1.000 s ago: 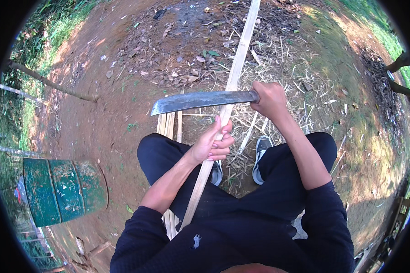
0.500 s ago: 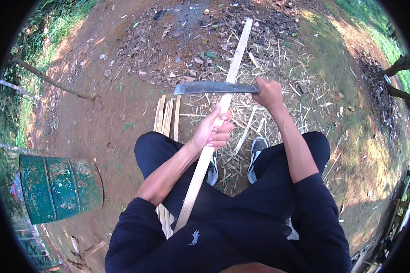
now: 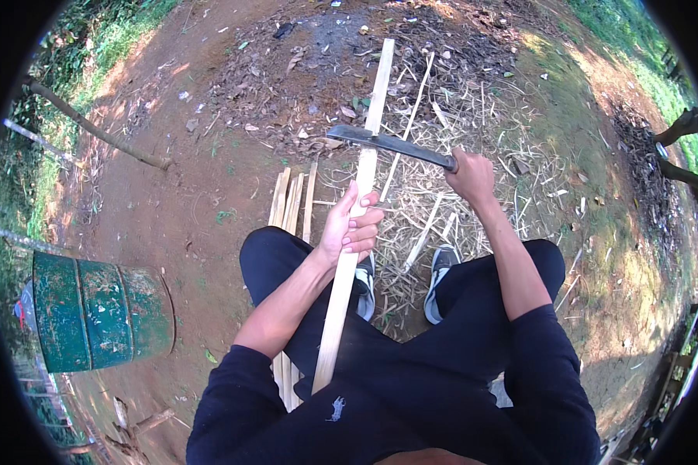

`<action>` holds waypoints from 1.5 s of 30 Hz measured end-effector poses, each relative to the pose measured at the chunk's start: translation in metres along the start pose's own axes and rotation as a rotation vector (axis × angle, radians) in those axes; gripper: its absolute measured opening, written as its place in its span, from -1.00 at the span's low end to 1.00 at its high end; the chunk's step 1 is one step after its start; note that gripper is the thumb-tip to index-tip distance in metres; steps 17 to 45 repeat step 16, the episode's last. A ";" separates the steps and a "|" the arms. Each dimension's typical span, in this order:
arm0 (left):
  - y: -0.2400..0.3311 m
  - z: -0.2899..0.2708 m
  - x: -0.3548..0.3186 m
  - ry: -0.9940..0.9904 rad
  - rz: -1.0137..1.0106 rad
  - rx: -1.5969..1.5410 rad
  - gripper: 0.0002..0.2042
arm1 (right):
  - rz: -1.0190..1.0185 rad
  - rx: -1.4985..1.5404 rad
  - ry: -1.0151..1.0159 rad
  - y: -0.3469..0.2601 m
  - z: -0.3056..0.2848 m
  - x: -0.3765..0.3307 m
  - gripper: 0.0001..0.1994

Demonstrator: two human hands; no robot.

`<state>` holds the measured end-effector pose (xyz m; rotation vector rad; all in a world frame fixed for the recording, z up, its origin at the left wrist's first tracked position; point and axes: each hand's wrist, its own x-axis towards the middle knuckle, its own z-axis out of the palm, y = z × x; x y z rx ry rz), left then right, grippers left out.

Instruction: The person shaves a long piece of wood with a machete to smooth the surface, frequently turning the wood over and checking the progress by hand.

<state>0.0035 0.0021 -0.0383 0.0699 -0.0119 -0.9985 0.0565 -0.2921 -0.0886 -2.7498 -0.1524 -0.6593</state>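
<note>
My left hand point(image 3: 352, 225) is closed around the middle of a long, pale bamboo strip point(image 3: 336, 333). The strip slants away from me, its near end against my lap and its far end above the littered ground. In my right hand point(image 3: 471, 178) is the handle of a machete point(image 3: 411, 149). Its dark blade lies crosswise over the strip, beyond my left hand, with the tip pointing left. A thin sliver point(image 3: 408, 128) shows just right of the strip; whether it is joined to it I cannot tell.
Several cut strips point(image 3: 288, 203) lie beside my left knee. Thin shavings point(image 3: 411, 225) cover the ground around my shoes point(image 3: 442, 279). A green, rusty drum point(image 3: 105, 310) lies at the left, with a bare branch point(image 3: 101, 128) beyond it. Dry leaves point(image 3: 264, 101) are scattered ahead.
The bamboo strip's far end has swung left and stands more upright. The machete blade has tilted, its handle lower and further right. The thin sliver now shows beside the strip.
</note>
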 end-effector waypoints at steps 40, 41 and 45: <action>0.001 0.021 -0.010 -0.012 -0.103 0.171 -0.57 | 0.171 0.255 -0.216 -0.009 -0.032 0.008 -0.84; 0.001 0.021 -0.010 -0.012 -0.103 0.171 -0.57 | 0.171 0.255 -0.216 -0.009 -0.032 0.008 -0.84; 0.001 0.021 -0.010 -0.012 -0.103 0.171 -0.57 | 0.171 0.255 -0.216 -0.009 -0.032 0.008 -0.84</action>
